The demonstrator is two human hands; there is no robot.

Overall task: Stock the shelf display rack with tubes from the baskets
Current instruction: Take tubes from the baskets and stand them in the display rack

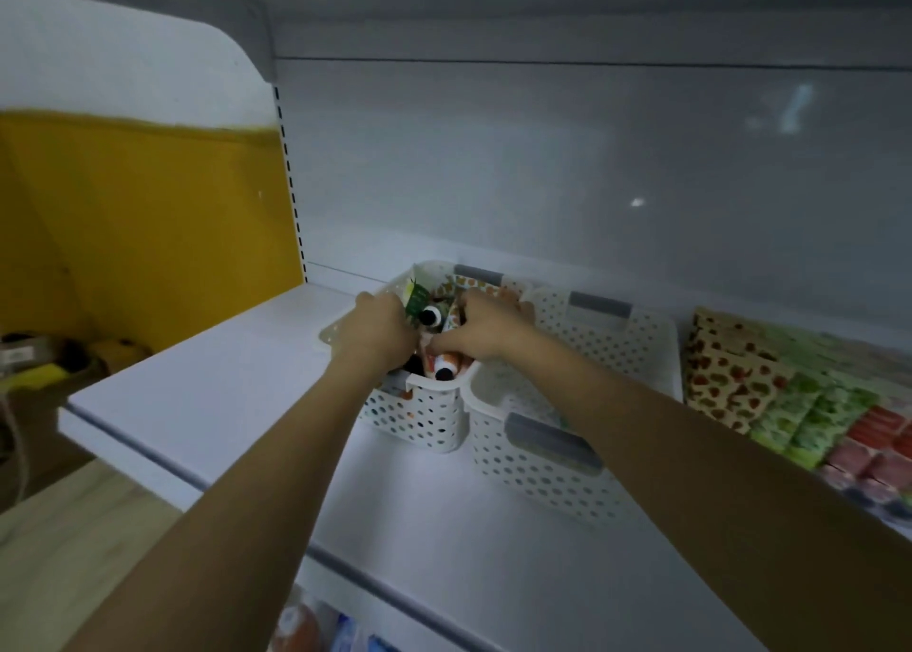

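1. Stocking looked partway done. The display rack [789, 395] at the right held rows of patterned goods, while tubes [446, 365] filled the left basket [419, 419] on the shelf [222, 380]. The right basket [543, 464] looked almost empty.
2. My right hand [486, 328] curled round some tubes in the left basket.
3. My left hand [380, 328] reached in beside it with its fingers hidden, so I could not tell its grip. The rack was blurred and cut off at the right edge.

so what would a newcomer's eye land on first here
Both hands, the left hand and the right hand, are plunged among the tubes in the white perforated basket at the middle of the shelf. After that, the colourful rows of products along the shelf's right end stand out, and so does the yellow wall at far left.
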